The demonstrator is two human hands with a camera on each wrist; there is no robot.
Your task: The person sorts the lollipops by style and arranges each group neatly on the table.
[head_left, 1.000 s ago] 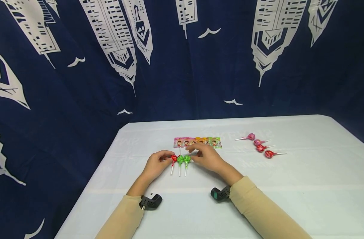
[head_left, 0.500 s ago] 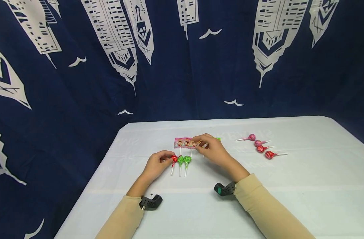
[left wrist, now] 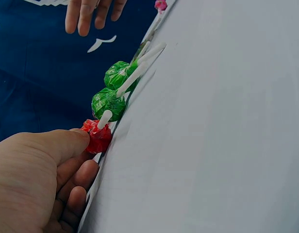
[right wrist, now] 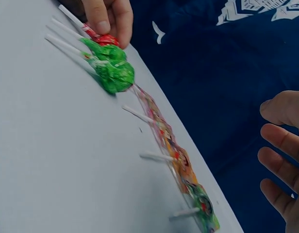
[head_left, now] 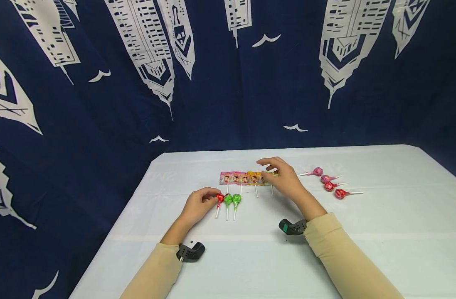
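Note:
My left hand (head_left: 200, 206) pinches the red-wrapped head of a lollipop (left wrist: 97, 136) between thumb and fingers, its white stick pointing toward me. Beside it lie two green lollipops (head_left: 236, 199), side by side in the same row. Behind them is a row of flat lollipops in pink, orange and green packets (head_left: 234, 178), their sticks also pointing toward me. My right hand (head_left: 284, 175) hovers at the right end of these packets, holding nothing. Its fingers are spread and loosely bent in the right wrist view, and in the head view it partly hides the green end.
Several pink and red lollipops (head_left: 340, 193) lie farther right on the white-covered table (head_left: 228, 265). A dark blue cloth (head_left: 235, 95) with white building prints hangs behind the table. Each wrist wears a black camera band (head_left: 191, 252).
My right hand has moved right and away from me, from beside the green lollipops across the flat packets, uncovering the orange ones. My left hand stays at the red lollipop.

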